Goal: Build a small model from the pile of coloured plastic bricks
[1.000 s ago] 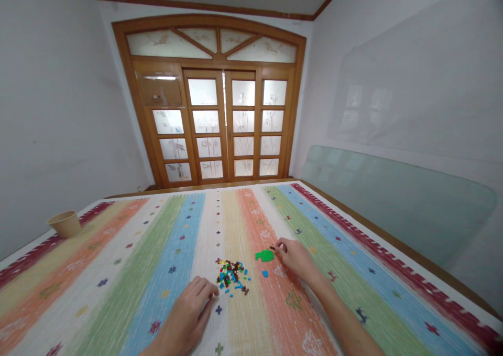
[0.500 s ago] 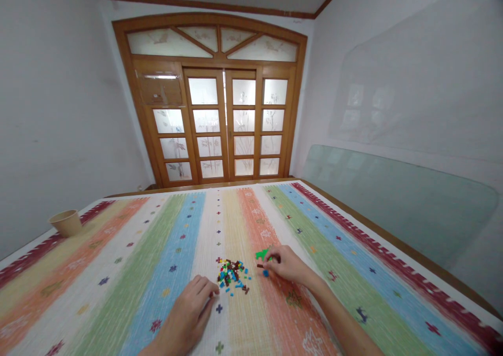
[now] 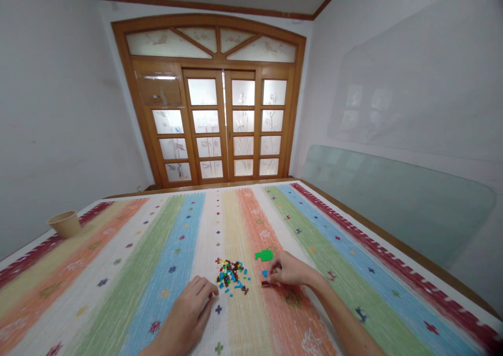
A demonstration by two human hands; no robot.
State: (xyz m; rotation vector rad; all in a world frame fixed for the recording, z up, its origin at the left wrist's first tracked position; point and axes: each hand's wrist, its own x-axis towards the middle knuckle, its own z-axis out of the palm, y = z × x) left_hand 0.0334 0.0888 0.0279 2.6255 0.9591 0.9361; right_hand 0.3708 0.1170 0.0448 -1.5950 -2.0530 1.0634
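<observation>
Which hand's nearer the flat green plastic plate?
Right. The right hand is just below and right of the flat green plastic plate, apart from it; the left hand is farther, beyond the pile of small coloured plastic bricks.

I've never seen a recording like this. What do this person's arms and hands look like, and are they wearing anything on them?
Both the left hand and the right hand are bare, with no gloves, and no rings, watches or bracelets that I can see. The right forearm is bare too, with no sleeve in view, and no cables or markings show.
</observation>
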